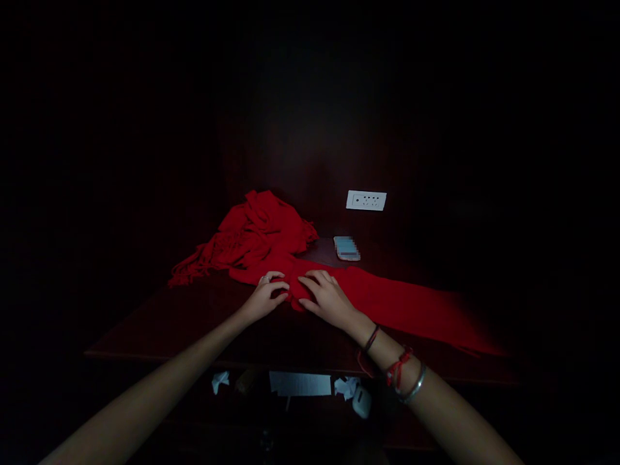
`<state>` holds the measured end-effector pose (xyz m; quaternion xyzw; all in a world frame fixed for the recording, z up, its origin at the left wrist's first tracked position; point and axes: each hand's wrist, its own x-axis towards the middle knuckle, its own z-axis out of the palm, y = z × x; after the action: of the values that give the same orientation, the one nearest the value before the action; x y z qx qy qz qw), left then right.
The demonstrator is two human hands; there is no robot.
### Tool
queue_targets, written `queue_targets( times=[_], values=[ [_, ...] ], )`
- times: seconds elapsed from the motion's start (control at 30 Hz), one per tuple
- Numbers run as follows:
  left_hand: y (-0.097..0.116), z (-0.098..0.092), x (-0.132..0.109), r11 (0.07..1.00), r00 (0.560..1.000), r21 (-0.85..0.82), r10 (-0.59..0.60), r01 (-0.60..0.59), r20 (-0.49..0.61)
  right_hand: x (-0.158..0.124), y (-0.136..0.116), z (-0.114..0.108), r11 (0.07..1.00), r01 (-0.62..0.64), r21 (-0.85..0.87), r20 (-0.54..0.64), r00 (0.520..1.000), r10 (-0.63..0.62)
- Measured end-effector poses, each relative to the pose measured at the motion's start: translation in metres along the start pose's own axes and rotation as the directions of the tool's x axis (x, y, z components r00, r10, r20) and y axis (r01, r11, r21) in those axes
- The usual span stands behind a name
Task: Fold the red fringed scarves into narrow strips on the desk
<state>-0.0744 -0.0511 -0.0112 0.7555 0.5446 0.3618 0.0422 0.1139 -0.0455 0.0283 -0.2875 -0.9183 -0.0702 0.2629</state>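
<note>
A long red scarf (411,300) with fringed ends stretches across the dark wooden desk. Its left part is heaped in loose folds toward the back. At the middle of the cloth, my left hand (266,297), with a ring on one finger, has its curled fingertips on a small bunched fold. Facing it from the right, my right hand (327,298) grips the same bunch with bent fingers and thumb. Some of the fingertips sink into the fabric, so their exact grip is partly hidden. Red cords and a silver bangle circle my right wrist.
A phone (347,248) lies behind the scarf, below a white wall socket (366,200). Under the desk's front edge (194,356) are a printed sheet (300,383), crumpled paper (220,382) and a small white case (361,402). Deep shadow hides both sides.
</note>
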Motion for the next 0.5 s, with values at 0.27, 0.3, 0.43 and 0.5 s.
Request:
queue_targets(
  times=[0.27,0.3,0.43,0.5],
  values=[
    [0.005,0.003,0.005,0.979,0.976,0.048,-0.192,0.198,-0.107,0.010,-0.012,0.027,0.999,-0.041,-0.032,0.013,0.999,0.041],
    [0.005,0.003,0.005,0.980,0.977,-0.018,-0.199,0.198,-0.078,0.010,-0.013,0.028,0.999,-0.046,-0.025,0.005,0.999,0.046],
    [0.004,0.006,0.004,0.898,0.968,-0.375,-0.250,0.231,-0.004,0.009,-0.016,0.029,0.997,0.005,0.077,-0.038,0.999,-0.002],
    [0.004,0.006,0.005,0.809,0.957,-0.533,-0.290,0.249,0.007,0.008,-0.017,0.028,0.990,0.043,0.134,-0.053,0.998,-0.036]
  ],
)
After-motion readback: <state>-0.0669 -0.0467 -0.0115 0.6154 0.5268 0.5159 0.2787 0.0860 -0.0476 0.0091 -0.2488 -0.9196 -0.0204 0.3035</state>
